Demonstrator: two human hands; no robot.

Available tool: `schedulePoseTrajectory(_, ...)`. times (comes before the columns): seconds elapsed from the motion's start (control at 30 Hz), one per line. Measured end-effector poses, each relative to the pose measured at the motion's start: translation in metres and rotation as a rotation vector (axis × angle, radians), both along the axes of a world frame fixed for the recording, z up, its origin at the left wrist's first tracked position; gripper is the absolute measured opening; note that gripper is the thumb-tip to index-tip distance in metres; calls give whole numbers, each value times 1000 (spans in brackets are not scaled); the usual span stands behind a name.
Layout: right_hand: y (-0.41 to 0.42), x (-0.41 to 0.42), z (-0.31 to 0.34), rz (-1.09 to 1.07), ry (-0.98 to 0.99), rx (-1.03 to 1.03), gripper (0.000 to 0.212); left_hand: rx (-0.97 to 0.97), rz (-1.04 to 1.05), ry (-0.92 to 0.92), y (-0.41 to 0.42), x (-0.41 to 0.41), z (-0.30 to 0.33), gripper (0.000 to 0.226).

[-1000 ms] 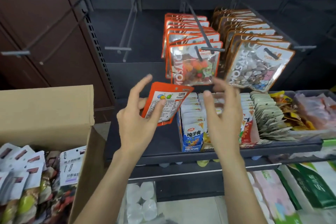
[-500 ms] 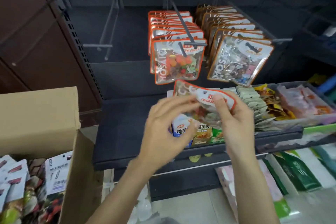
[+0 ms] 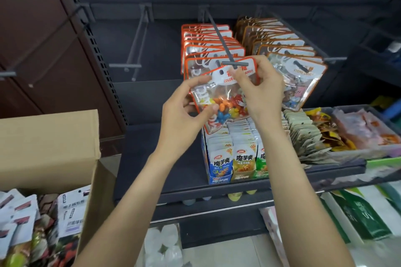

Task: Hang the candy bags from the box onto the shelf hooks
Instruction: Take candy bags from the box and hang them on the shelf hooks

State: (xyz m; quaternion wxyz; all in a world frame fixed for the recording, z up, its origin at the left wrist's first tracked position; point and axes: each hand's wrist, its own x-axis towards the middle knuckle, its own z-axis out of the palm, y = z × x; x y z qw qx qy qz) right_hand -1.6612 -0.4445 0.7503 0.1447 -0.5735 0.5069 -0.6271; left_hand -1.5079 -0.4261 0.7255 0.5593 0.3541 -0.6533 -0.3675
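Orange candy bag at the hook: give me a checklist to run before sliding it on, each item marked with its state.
1. Both hands grip the orange candy bag: left hand at its lower edge, right hand near the top. Ok.
2. Bag's hang hole faces the person. Ok.
3. Hole threaded on the hook tip: not ok, it sits lower left of it.
4. Room left on the hook: cannot tell.
5. Cardboard box holds more bags. Ok.
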Motion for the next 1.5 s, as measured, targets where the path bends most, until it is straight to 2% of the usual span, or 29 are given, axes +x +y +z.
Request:
schedulePoseTrajectory(0.2, 1, -8, 1, 14, 29, 29, 18, -3, -2, -14, -2, -4, -1, 49)
schedulePoseTrajectory(0.33, 2, -6, -4, -28, 52, -18, 35, -7, 25, -2, -6, -4, -9, 49)
schedulePoseTrajectory(0.43, -2, 0, -17, -193, 272, -165, 44, -70, 98, -46, -21, -5, -12, 52)
schedulePoseTrajectory(0.5, -10, 5, -31, -245, 477, -180, 44, -105, 139, -65, -33, -7, -14, 51)
schedulePoseTrajectory(0.57, -22, 8, -41, -246, 583, -163, 41, -101, 151, -66, -45, -8, -14, 50)
schedulePoseTrajectory(0.67, -39, 10, -45, -244, 582, -162, 40, -87, 161, -87, -61, -9, -12, 52)
schedulePoseTrajectory(0.83, -51, 11, -48, -225, 597, -118, 52, -74, 124, -86, -73, -9, -9, 54)
schedulePoseTrajectory(1.0, -46, 8, -52, -203, 612, -105, 49, -58, 102, -66, -63, -9, -9, 52)
schedulePoseTrajectory(1.13, -37, 7, -57, -206, 605, -128, 41, -92, 166, -60, -54, -4, -11, 51)
schedulePoseTrajectory(1.37, -14, 8, -65, -165, 508, -155, 44, -120, 250, -158, -36, 3, -16, 52)
schedulePoseTrajectory(1.5, 9, 12, -60, -152, 420, -238, 32, -139, 385, -207, -11, 11, -19, 41)
